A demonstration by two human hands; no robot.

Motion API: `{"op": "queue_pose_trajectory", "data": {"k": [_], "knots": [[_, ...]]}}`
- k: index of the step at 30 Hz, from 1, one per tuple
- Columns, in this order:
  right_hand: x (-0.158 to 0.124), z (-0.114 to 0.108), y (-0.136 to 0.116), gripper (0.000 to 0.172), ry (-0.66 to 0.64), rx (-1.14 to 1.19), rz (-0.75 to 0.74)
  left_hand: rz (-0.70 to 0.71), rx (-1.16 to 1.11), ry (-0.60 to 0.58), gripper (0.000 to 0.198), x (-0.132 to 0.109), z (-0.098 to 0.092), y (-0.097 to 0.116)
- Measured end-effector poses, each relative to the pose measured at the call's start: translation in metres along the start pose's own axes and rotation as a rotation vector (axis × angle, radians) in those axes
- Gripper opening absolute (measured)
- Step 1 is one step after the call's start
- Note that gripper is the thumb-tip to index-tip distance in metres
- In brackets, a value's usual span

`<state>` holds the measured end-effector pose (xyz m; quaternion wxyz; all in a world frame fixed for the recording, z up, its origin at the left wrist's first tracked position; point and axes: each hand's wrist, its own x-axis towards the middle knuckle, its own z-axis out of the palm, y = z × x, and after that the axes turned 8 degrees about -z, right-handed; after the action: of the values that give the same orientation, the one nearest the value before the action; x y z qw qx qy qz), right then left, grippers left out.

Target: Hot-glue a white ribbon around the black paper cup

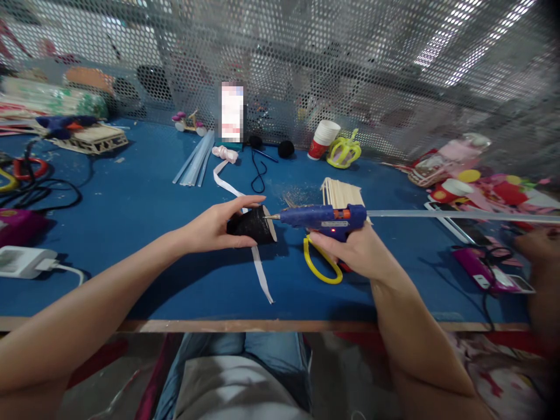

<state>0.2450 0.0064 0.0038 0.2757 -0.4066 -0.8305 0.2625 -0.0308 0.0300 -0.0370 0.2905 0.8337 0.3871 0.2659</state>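
Note:
My left hand (219,224) is closed around a small black cup (261,226) lying on its side, its pale rim facing right. In my right hand (361,248) is a blue hot glue gun (324,217), its red light lit and a long clear glue stick (437,216) sticking out of its back. The metal nozzle is at the black cup near its rim; whether it touches, I cannot tell. A white ribbon (261,274) runs beneath the cup. Close under the glue gun lie yellow-handled scissors (321,271), partly hidden, beside a bundle of wooden sticks (341,192).
Spare glue sticks (195,160), a phone (231,114), black yarn balls (286,149), paper cups (322,139) and a yellow crown-like piece (345,151) stand at the back. Purple power strips (487,268) lie at both sides. Another person's hand (540,245) is at far right.

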Motion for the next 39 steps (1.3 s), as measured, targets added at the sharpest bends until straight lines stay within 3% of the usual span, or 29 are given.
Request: {"op": "queue_pose_trajectory", "data": {"k": [5, 20, 39], "knots": [[0.0000, -0.0001, 0.0011, 0.031, -0.004, 0.018, 0.040, -0.003, -0.009, 0.006, 0.071, -0.0005, 0.0003, 0.0000], [0.0013, 0.0008, -0.0004, 0.031, 0.010, -0.108, -0.046, -0.022, -0.023, 0.016, 0.071, -0.0003, 0.0018, 0.0012], [0.0025, 0.0034, -0.0016, 0.021, -0.002, -0.110, -0.023, -0.073, -0.147, 0.050, 0.072, -0.0005, 0.0029, 0.0018]]}}
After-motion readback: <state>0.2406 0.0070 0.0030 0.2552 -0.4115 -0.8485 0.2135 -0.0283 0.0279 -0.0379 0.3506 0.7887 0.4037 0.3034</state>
